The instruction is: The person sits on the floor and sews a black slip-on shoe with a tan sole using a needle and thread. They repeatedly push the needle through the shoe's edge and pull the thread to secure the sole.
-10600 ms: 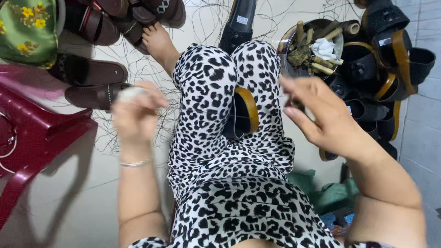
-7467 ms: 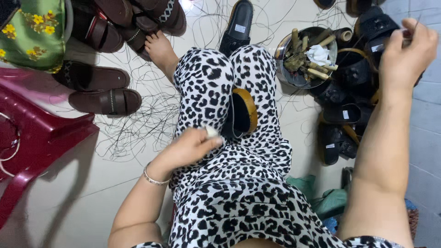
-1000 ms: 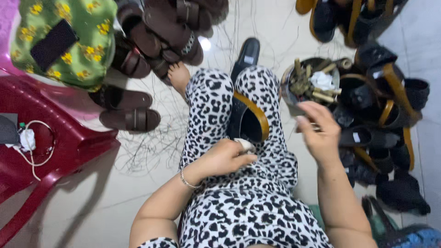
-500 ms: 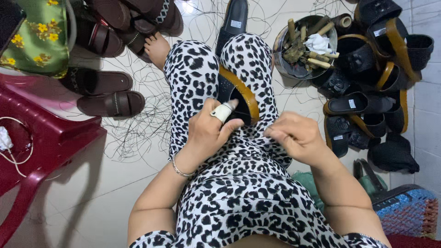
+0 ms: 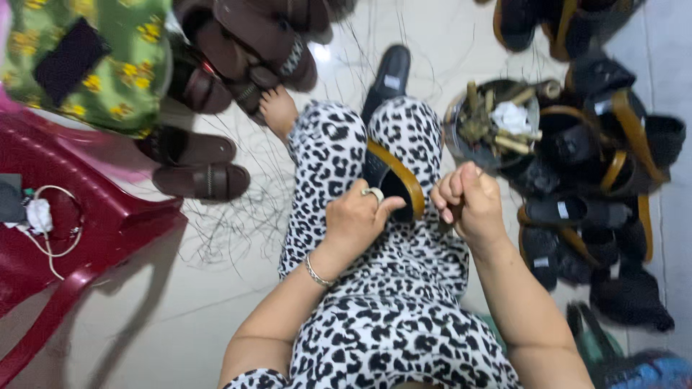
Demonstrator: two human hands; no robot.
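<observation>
A black sandal with a tan strap (image 5: 395, 184) lies wedged between my knees, on my black-and-white spotted trousers. My left hand (image 5: 358, 218), with a ring and a bracelet, rests on the sandal's near edge and grips it. My right hand (image 5: 468, 202) is closed in a fist just right of the sandal, fingers pinched together; whatever it pinches is too thin to make out. Thin dark threads (image 5: 238, 223) lie scattered on the floor to my left.
A round bowl of sticks and a white scrap (image 5: 497, 126) sits beyond my right knee. Black sandals with tan straps (image 5: 605, 166) are piled at right, brown sandals (image 5: 216, 65) at upper left. A red plastic chair (image 5: 79, 238) stands left, a green flowered bag (image 5: 86, 65) behind it.
Both hands stay at the sandal on my lap. My right hand has risen and closed into a fist beside the sandal. My view has shifted a little.
</observation>
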